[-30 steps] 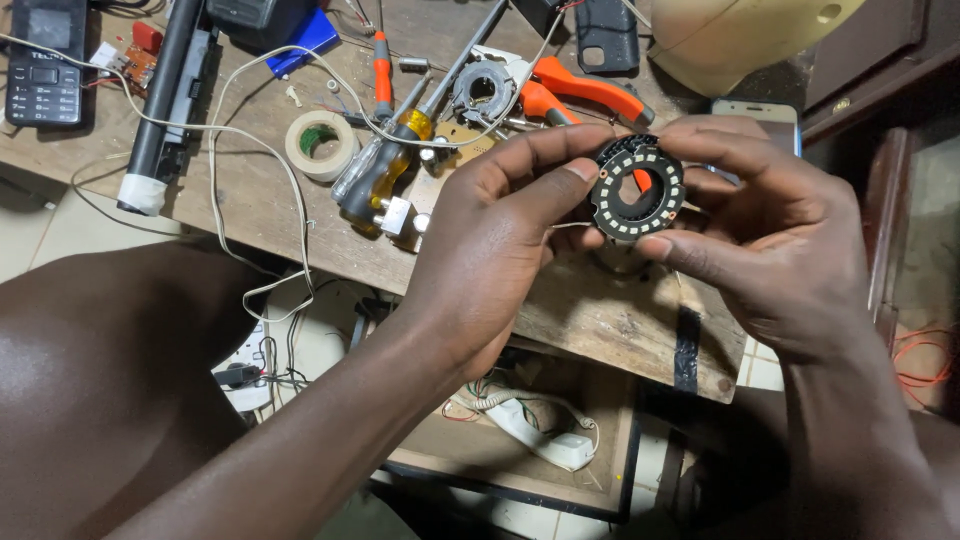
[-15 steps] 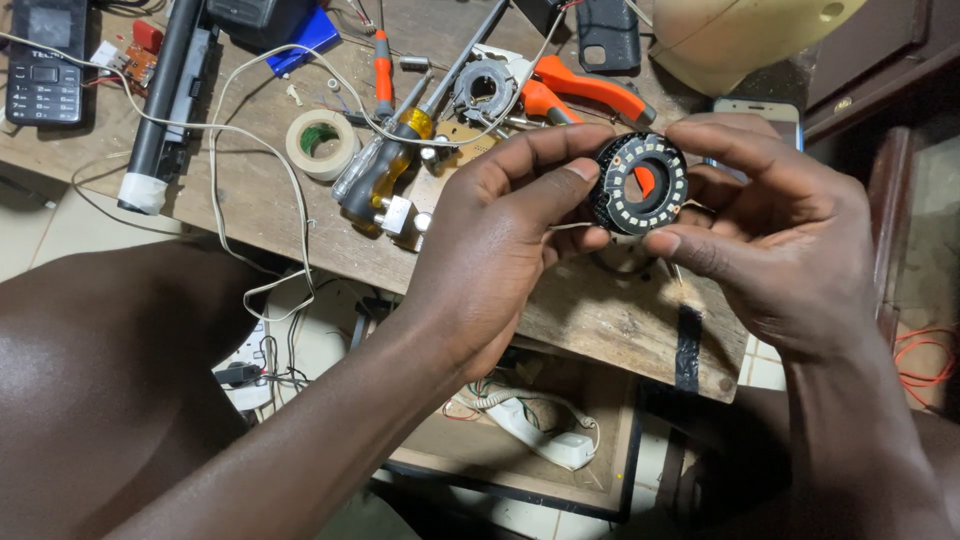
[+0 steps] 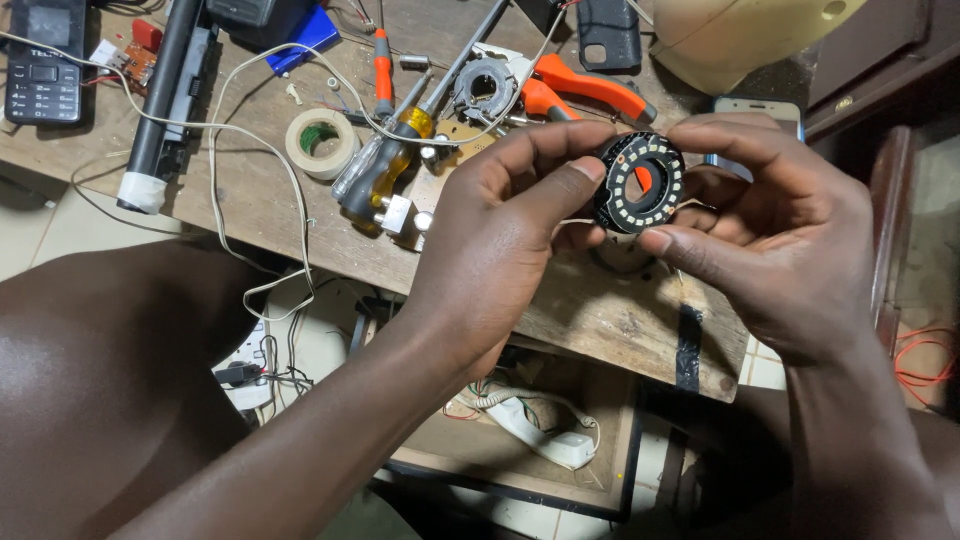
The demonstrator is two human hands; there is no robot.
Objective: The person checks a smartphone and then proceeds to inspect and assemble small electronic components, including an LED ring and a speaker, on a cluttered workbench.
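A black ring-shaped circuit board (image 3: 642,182) studded with small white LEDs is held up above the wooden workbench (image 3: 600,310). My left hand (image 3: 500,240) pinches its left edge between thumb and forefinger. My right hand (image 3: 780,230) grips its right side, forefinger over the top and thumb under the bottom. Through the ring's hole an orange patch shows. A thin wire trails from the ring behind my left thumb.
On the bench lie a tape roll (image 3: 320,142), yellow-handled screwdrivers (image 3: 385,165), orange pliers (image 3: 585,88), a metal ring part (image 3: 485,88), a black tube (image 3: 165,100), a keypad phone (image 3: 42,62), a smartphone (image 3: 755,108), a cream-coloured dome (image 3: 740,35) and white cable. A power strip (image 3: 540,435) lies below.
Both hands have tilted and shifted the ring slightly; otherwise the scene is the same.
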